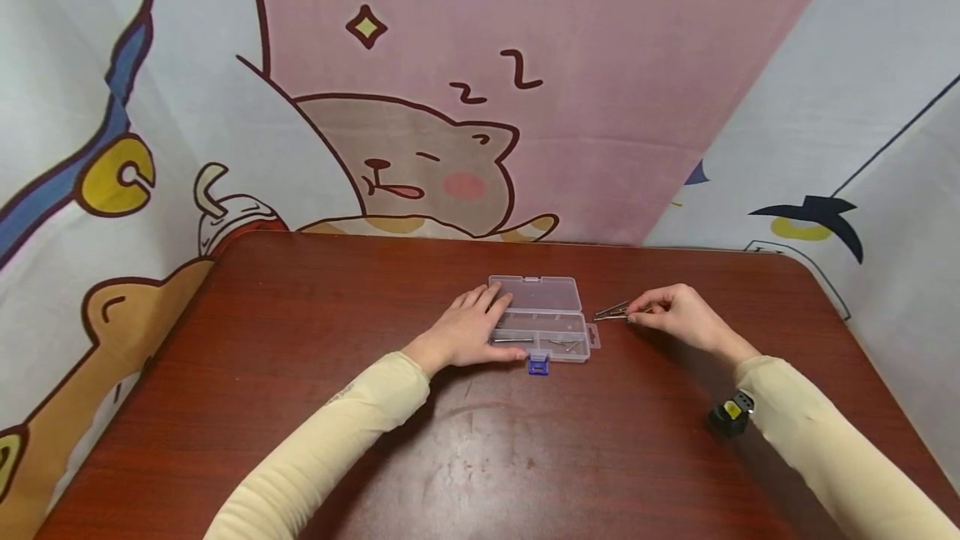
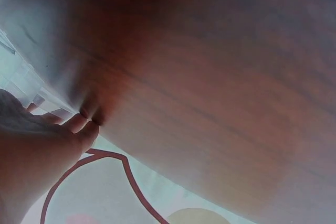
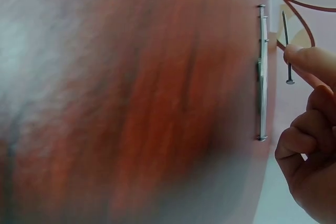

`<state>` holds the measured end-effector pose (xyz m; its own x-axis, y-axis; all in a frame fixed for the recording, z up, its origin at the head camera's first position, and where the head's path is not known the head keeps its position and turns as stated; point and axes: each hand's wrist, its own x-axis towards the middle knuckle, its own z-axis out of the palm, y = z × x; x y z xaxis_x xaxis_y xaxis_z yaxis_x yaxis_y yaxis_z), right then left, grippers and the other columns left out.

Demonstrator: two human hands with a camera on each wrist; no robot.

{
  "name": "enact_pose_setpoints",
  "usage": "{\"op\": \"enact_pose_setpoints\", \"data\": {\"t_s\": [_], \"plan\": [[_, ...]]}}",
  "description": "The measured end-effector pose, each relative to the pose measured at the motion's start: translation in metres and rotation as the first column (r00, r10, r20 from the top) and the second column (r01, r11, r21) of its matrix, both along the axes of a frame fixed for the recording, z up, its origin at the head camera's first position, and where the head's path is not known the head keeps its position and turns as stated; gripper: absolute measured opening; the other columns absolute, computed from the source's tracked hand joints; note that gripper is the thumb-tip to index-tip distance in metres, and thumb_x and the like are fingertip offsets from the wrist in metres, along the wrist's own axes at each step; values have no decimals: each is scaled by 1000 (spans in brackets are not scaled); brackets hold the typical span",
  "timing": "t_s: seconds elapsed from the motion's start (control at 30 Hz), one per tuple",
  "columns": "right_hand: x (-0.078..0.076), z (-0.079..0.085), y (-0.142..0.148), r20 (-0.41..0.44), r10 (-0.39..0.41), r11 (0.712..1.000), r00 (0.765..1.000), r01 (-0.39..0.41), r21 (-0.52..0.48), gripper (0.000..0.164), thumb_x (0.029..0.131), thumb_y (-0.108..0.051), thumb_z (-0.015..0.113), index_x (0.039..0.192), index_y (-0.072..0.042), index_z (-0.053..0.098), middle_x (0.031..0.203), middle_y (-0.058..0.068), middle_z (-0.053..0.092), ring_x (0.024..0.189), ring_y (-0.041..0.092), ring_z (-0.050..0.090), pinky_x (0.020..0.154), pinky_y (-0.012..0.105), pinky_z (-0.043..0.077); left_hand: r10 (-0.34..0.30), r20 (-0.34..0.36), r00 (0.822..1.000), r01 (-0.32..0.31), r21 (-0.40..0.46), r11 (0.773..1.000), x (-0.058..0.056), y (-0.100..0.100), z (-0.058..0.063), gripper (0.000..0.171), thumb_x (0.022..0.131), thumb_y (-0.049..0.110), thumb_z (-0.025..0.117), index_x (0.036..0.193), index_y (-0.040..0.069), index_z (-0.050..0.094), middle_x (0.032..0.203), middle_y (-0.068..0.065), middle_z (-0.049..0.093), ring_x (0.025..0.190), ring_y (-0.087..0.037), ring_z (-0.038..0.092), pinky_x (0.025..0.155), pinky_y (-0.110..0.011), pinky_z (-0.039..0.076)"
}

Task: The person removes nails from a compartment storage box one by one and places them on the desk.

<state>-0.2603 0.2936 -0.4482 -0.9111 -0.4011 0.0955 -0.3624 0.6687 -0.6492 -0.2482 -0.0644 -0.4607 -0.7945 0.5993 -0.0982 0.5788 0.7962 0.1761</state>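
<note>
While one nail (image 3: 286,31) is being pinched by the fingertips of the right hand (image 1: 678,315), one clear plastic box (image 1: 551,323) is being covered at its left end by the extended, spread fingers of the left hand (image 1: 474,327), presumably to be kept from sliding. The two hands are being held well apart. The nail is being gripped by its shank, with head and point left free, probably for easier control.

Between the box and the right edge of the worktop (image 1: 480,457), loose nails (image 1: 611,311) are being supported in a small bunch; at least two are being shown, the exact count being hidden by overlap.

Near the middle of the worktop's far edge, but set in from it, the box is being displayed with one lid (image 1: 540,294) laid back, likely for access. At least three compartments are being revealed: one long nail-like piece (image 1: 513,340) is being held in the front left, and small pieces (image 1: 567,345), too tiny to be counted, in the front right. One blue latch (image 1: 538,365) is being turned toward the near edge.
</note>
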Motion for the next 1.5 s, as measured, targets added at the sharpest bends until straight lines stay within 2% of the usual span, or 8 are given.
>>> {"op": "enact_pose_setpoints", "data": {"t_s": [0.4,0.6,0.97,1.27,1.5], "plan": [[0,-12,6,56,21,999,998,-23,37,3,85,-11,74,87,-9,75,53,-11,38,49,3,30,48,23,25,-3,-8,1000,3,-18,1000,-1,1,1,98,83,76,49,153,11,27,157,-15,19,142,-32,21,112,-45,19],[-4,-14,-1,22,22,999,1000,-23,32,6,84,-6,73,84,-12,74,54,-10,37,49,2,32,48,23,25,-1,-2,1000,1,-16,1000,-1,0,1,98,83,75,49,153,11,27,158,-15,19,142,-32,20,112,-45,19],[-10,-16,-10,15,16,1000,1000,-17,25,5,86,-8,72,90,-10,73,55,-7,42,49,5,34,48,24,29,2,-3,1000,-2,-1,1000,0,-1,0,99,82,75,50,153,10,27,157,-15,19,142,-33,21,112,-45,19],[-9,-16,-20,-26,18,999,999,-19,-27,3,86,-8,72,89,-7,73,54,-8,39,50,5,34,48,23,29,2,-2,1000,-2,-7,1000,-1,-1,0,99,82,76,48,153,11,26,158,-15,18,142,-33,21,112,-45,19],[-7,-15,-33,-42,50,997,998,-53,-61,8,84,-4,72,89,-11,74,55,-9,38,50,4,33,47,23,28,6,10,1000,-6,-12,1000,0,0,1,99,82,76,49,154,11,25,158,-15,17,143,-33,19,113,-45,18]]}}
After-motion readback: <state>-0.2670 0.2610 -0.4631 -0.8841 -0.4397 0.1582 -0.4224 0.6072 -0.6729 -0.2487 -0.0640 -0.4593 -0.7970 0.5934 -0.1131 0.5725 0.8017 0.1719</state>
